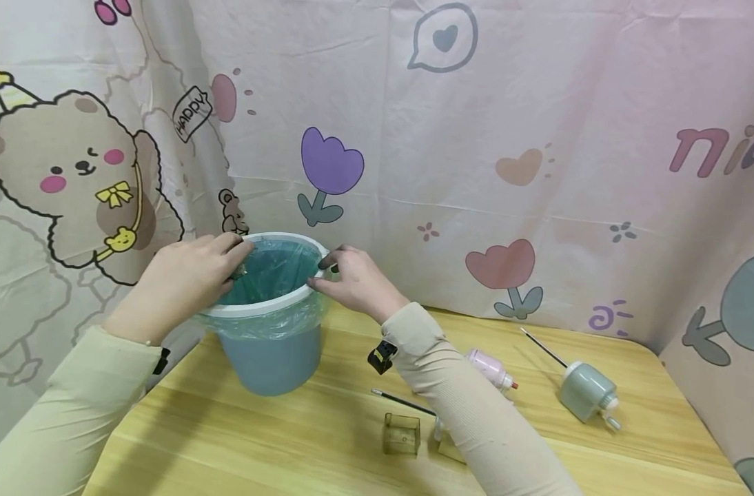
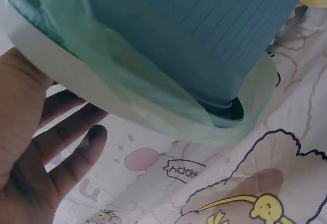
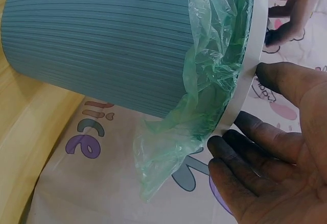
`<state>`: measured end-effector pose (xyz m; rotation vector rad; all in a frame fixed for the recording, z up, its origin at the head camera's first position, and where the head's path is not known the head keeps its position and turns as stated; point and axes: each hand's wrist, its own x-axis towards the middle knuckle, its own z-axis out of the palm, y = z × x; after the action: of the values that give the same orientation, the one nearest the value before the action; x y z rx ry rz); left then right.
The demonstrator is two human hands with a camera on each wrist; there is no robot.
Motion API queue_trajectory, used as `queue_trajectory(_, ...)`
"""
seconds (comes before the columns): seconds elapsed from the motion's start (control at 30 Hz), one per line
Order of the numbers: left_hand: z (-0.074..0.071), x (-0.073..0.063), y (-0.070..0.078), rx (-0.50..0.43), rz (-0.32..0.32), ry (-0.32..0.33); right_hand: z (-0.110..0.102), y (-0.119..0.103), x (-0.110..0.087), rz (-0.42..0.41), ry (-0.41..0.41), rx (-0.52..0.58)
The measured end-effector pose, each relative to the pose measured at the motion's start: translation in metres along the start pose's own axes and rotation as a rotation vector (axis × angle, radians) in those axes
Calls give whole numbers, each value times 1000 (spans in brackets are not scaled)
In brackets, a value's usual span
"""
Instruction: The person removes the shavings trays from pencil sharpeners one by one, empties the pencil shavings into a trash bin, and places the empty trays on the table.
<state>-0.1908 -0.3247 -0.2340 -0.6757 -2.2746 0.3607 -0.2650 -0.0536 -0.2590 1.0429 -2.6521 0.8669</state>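
A blue bin (image 1: 271,365) stands at the left side of the table, lined with a thin green bag (image 1: 271,327) that hangs over its outside. Around the bin's mouth runs a white rim ring (image 1: 284,300). My left hand (image 1: 197,272) lies over the left side of the ring, fingers reaching across it. In the left wrist view its fingers spread loosely beside the ring. On the right side, the thumb and fingertips of my right hand (image 1: 358,279) touch the ring. Dark smudges mark its fingers (image 3: 240,160). Loose bag film (image 3: 168,147) droops below the ring.
A grey-green crank pencil sharpener (image 1: 588,391) with a pencil in it stands at the right. A pink sharpener (image 1: 488,368) is partly behind my right forearm. A pencil (image 1: 408,401) and a see-through brownish box (image 1: 402,434) lie in front. Printed cloth (image 1: 414,172) hangs behind.
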Motion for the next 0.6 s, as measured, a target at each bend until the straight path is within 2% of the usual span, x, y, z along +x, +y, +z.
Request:
queue_trajectory(0.17,1,4,2,33,56,25,0,1,0,6,5,16)
queue_trajectory(0.6,4,11,6,58,99,-71,2,1,-2,20,10,47)
